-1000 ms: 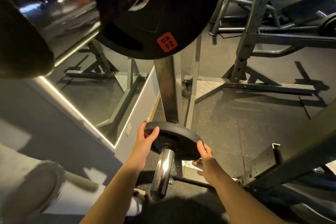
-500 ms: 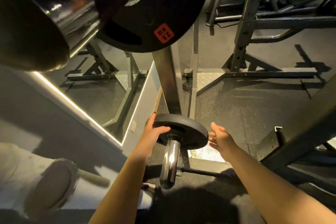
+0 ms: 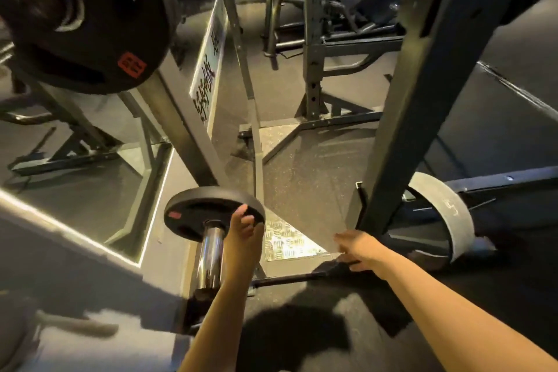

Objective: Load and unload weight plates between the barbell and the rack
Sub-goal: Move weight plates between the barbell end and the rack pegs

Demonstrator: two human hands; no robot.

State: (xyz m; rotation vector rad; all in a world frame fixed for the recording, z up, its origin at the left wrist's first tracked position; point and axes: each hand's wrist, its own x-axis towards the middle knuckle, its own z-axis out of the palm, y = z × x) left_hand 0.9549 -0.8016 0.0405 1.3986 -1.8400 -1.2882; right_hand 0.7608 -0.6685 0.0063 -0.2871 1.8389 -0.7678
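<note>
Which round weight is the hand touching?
The small black plate low on the shiny peg: the left hand rests on its edge. The big black plate is up high, and the grey plate stands by the floor, both untouched.

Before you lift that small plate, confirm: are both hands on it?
No. Only the left hand touches the small plate on the chrome peg; the right hand is off to the side.
</note>
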